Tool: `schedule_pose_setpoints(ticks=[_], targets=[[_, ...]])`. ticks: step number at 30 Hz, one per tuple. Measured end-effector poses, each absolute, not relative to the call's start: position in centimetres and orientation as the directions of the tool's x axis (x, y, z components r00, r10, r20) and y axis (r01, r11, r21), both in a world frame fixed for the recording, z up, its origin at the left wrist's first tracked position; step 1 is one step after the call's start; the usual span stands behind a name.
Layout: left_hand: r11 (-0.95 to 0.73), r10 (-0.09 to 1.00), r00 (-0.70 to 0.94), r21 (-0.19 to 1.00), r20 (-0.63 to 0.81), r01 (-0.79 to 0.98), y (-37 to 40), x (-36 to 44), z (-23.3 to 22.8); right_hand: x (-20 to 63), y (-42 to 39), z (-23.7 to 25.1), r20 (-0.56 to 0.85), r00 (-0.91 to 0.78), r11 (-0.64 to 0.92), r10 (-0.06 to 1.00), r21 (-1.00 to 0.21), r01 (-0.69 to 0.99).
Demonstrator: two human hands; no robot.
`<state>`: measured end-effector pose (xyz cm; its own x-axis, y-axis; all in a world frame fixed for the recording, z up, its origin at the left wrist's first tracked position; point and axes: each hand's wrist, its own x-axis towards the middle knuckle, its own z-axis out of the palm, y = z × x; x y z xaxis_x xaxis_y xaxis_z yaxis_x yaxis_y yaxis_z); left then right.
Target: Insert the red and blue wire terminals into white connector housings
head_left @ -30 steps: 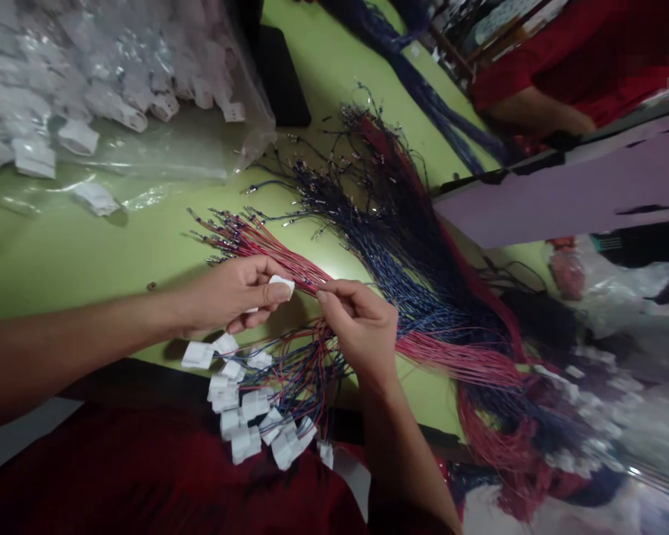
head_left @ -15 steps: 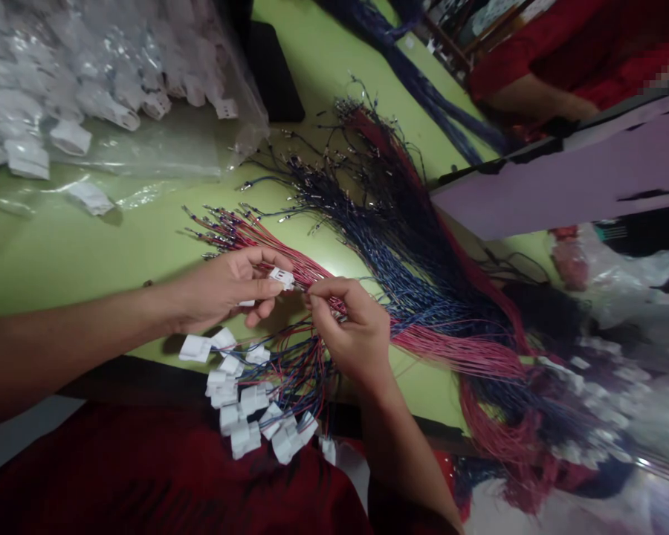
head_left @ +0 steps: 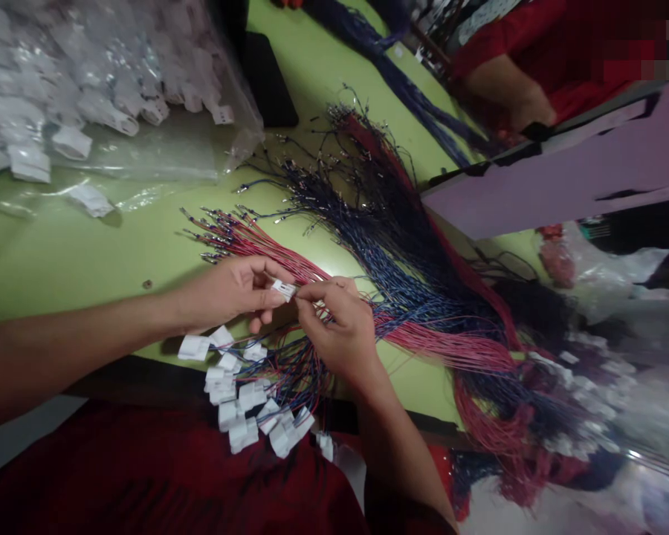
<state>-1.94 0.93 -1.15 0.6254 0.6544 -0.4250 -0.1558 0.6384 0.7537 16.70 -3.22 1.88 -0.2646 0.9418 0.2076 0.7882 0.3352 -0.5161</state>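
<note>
Two hands meeting mid-table. Bag (head_left: 117, 96) of white plugs far left. My left hand (head_left: 228, 293) pinching small white plug (head_left: 284, 289) thumb-to-finger; my right hand (head_left: 337, 331) pinched on wire end right at plug. Finished plugs (head_left: 245, 401) piled below at table edge. Red wires (head_left: 451, 349), blue wires (head_left: 390, 245) sprawl right.

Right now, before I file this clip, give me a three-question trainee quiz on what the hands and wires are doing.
1. True or false: the left hand pinches a white connector.
2. Which wires lie nearest the plastic bag: A red, B green, C yellow?
3. Fill in: the right hand meets the connector with its ____.

Key: 1 true; 2 A, the red wires; 3 fingertips.
</note>
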Motion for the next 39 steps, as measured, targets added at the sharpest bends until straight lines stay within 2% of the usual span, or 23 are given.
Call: schedule_pose_setpoints(ticks=[5, 9, 11, 12, 14, 16, 17, 18, 20, 24, 27, 29, 31, 34, 36, 39], targets=[[0.658, 0.634, 0.631, 0.740, -0.447, -0.137, 0.9, -2.0, -1.1, 15.7, -3.4, 1.4, 0.206, -0.257, 0.327, 0.944, -0.517, 0.791], [0.679, 0.624, 0.640, 0.717, -0.448, -0.159, 1.0, -1.9, -0.8, 16.8, -2.7, 1.7, 0.137, -0.245, 0.275, 0.960, -0.640, 0.717], [0.682, 0.632, 0.638, 0.707, -0.440, -0.188, 1.0, -1.9, -0.9, 18.7, -1.5, 1.6, 0.115, -0.133, 0.176, 0.984, -0.666, 0.725], [0.680, 0.644, 0.630, 0.702, -0.433, -0.211, 1.0, -1.9, -0.9, 19.9, -0.7, 1.4, 0.126, -0.036, 0.109, 0.991, -0.643, 0.758], [0.672, 0.668, 0.615, 0.695, -0.419, -0.256, 1.0, -1.8, -1.2, 22.4, 1.1, 0.5, 0.230, 0.160, -0.036, 0.960, -0.465, 0.885], [0.673, 0.671, 0.616, 0.689, -0.413, -0.270, 1.0, -1.8, -1.4, 24.4, 2.4, -0.5, 0.250, 0.170, -0.087, 0.953, -0.310, 0.947], [0.677, 0.665, 0.621, 0.685, -0.415, -0.267, 1.0, -1.9, -1.5, 25.1, 2.7, -0.8, 0.265, 0.153, -0.074, 0.952, -0.286, 0.955], [0.684, 0.658, 0.627, 0.681, -0.418, -0.264, 1.0, -1.9, -1.6, 25.7, 2.9, -1.1, 0.293, 0.144, -0.051, 0.945, -0.304, 0.951], [0.695, 0.646, 0.637, 0.669, -0.421, -0.262, 1.1, -2.0, -1.7, 26.6, 2.7, -0.9, 0.376, 0.191, -0.020, 0.907, -0.413, 0.911], [0.707, 0.641, 0.637, 0.653, -0.429, -0.272, 1.1, -2.3, -1.9, 27.7, 1.5, 1.1, 0.419, 0.395, -0.043, 0.818, -0.639, 0.768], [0.708, 0.645, 0.634, 0.645, -0.426, -0.287, 1.0, -2.3, -2.0, 27.9, 0.8, 3.0, 0.517, 0.472, 0.049, 0.714, -0.710, 0.703], [0.709, 0.644, 0.641, 0.641, -0.418, -0.294, 1.0, -2.2, -2.1, 27.0, 0.6, 3.9, 0.552, 0.451, 0.095, 0.702, -0.700, 0.708], [0.711, 0.638, 0.648, 0.642, -0.416, -0.287, 1.0, -2.2, -2.1, 25.3, 0.5, 4.3, 0.521, 0.340, 0.119, 0.783, -0.662, 0.740], [0.710, 0.630, 0.652, 0.653, -0.422, -0.263, 1.0, -2.2, -1.9, 21.9, 0.3, 3.6, 0.310, 0.064, 0.167, 0.949, -0.664, 0.729], [0.709, 0.627, 0.655, 0.657, -0.422, -0.256, 1.1, -2.3, -1.8, 20.0, 0.2, 2.4, 0.120, -0.091, 0.150, 0.989, -0.715, 0.682], [0.716, 0.617, 0.665, 0.651, -0.421, -0.251, 1.1, -2.4, -1.8, 18.9, -0.1, 0.8, 0.010, -0.101, 0.076, 0.995, -0.733, 0.676]])
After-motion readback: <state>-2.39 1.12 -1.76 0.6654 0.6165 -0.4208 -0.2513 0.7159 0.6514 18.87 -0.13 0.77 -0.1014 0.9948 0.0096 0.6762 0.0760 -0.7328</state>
